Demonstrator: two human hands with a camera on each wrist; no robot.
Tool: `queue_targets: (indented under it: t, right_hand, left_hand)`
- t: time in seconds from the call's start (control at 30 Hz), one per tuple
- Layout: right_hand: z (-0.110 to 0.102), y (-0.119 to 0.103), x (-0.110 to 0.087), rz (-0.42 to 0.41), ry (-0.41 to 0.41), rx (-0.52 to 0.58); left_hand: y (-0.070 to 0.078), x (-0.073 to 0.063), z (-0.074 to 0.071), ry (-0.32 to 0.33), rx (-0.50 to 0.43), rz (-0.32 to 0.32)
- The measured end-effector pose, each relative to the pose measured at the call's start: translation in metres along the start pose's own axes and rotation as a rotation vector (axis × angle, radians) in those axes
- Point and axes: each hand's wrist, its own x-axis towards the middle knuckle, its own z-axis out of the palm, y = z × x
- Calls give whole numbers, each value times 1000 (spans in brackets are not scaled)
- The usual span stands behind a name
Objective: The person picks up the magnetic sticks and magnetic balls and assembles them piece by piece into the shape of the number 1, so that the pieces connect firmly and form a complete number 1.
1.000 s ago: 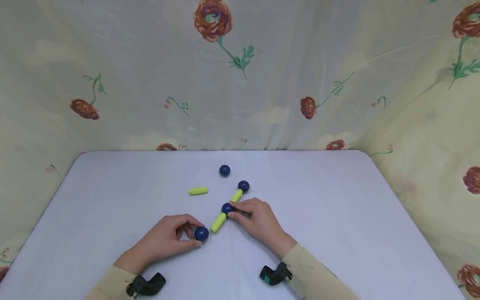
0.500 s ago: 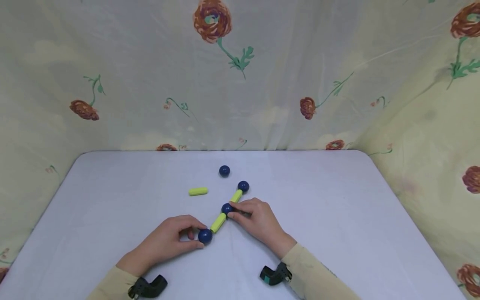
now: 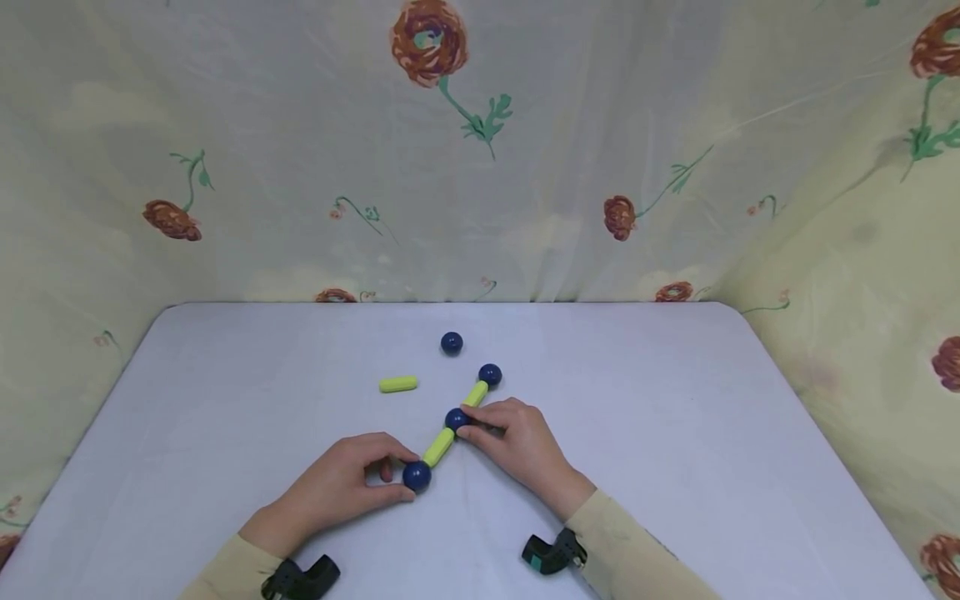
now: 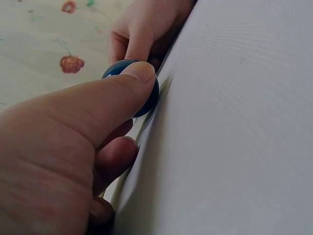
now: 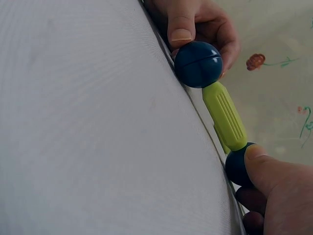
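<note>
Two lime-green ridged rods and three dark blue balls form a slanting line in the head view. My left hand (image 3: 348, 479) pinches the nearest ball (image 3: 417, 477) between thumb and fingers. That ball meets the end of the near rod (image 3: 438, 447), as the right wrist view also shows with the rod (image 5: 225, 115) reaching from one ball to the other. Thumb and index finger of my right hand (image 3: 521, 442) grip the middle ball (image 3: 455, 419). Beyond it, the far rod (image 3: 476, 392) runs up to the far ball (image 3: 491, 375).
A loose blue ball (image 3: 452, 342) lies toward the back of the white table (image 3: 637, 417). Left of the line is a single green rod (image 3: 398, 383). Flower-patterned cloth (image 3: 540, 167) hangs behind the table's far edge and along its sides.
My left hand has moved a little to the right with its ball, closing the gap to the near rod's end. The right hand has stayed on the middle ball.
</note>
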Motion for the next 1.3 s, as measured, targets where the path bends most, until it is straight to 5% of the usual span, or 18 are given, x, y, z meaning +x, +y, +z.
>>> queue_targets:
  t: [1.0,1.3]
  right_hand:
    - [0,3,0,127,29,-28]
    - [-4,-1,4,108,-1,-56]
  left_hand:
    - [13,8,16,71,73,-66]
    - [13,7,17,105,84,-56]
